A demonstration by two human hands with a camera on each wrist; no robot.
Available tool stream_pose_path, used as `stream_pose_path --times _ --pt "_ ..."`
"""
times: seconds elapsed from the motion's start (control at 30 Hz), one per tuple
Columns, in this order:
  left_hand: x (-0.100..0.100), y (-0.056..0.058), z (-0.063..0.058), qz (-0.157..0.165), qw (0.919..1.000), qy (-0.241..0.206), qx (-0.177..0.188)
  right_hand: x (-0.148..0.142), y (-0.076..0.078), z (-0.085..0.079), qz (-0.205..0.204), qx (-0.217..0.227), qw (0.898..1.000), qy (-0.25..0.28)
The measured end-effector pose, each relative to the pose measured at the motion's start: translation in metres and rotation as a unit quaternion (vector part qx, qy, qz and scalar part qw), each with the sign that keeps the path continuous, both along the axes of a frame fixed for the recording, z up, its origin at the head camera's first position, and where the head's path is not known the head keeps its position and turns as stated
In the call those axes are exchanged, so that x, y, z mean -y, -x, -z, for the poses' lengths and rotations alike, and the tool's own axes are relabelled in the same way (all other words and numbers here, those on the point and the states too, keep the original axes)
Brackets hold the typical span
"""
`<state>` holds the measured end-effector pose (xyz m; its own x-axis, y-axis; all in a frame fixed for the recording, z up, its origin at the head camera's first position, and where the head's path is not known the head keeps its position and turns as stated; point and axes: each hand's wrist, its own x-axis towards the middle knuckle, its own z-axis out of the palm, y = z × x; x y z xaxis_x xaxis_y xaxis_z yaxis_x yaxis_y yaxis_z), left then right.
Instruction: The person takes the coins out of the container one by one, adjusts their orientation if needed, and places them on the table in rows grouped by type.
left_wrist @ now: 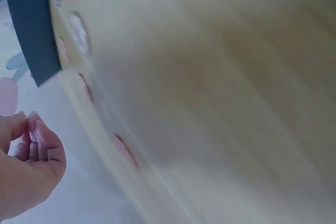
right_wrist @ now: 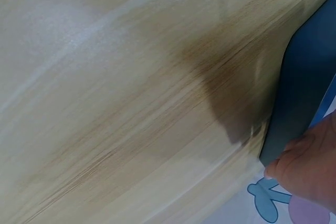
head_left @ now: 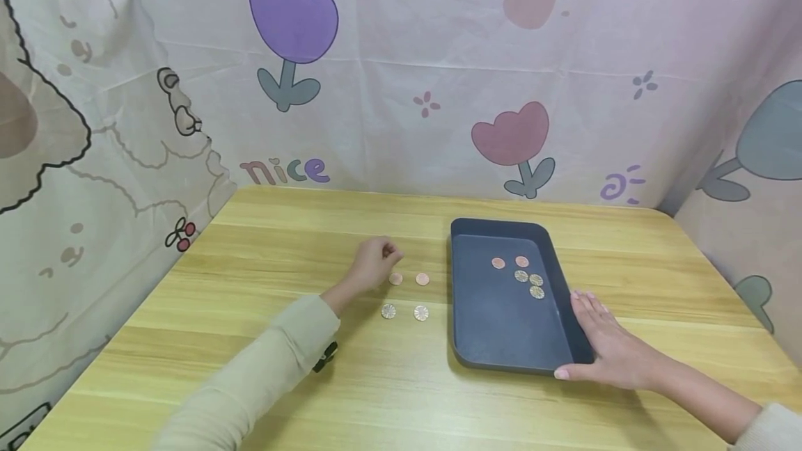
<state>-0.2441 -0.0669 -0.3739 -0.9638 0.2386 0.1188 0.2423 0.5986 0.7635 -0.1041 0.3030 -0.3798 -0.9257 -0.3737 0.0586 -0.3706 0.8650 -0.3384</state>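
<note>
My left hand is above the table, left of the tray, over a row of copper-coloured coins. Its thumb tip and fingertips meet in the left wrist view, and no coin shows between them. Two silvery coins lie nearer me. A third copper-coloured coin shows in the left wrist view; the hand hides it in the head view. My right hand rests against the dark tray at its near right corner, fingers straight along the right wall, thumb at the front edge.
Inside the tray lie two copper-coloured coins and three pale gold ones, grouped toward the far right. A printed cloth hangs behind the wooden table and along both sides.
</note>
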Motion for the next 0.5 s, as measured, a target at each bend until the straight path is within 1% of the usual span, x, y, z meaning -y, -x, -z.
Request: stream_pose_path --times 0.1,0.3,0.5 --pt "-0.013 0.001 -0.004 0.005 0.9998 -0.018 -0.007 0.0 0.0 0.0 -0.001 0.0 1.0 0.001" --pt "-0.036 0.001 -0.011 0.017 0.9984 -0.053 -0.007 0.0 0.0 0.001 -0.001 0.001 1.0 -0.002" --pt "-0.058 0.002 -0.013 0.027 0.9966 -0.077 -0.007 0.0 0.001 0.001 -0.003 0.006 1.0 -0.004"
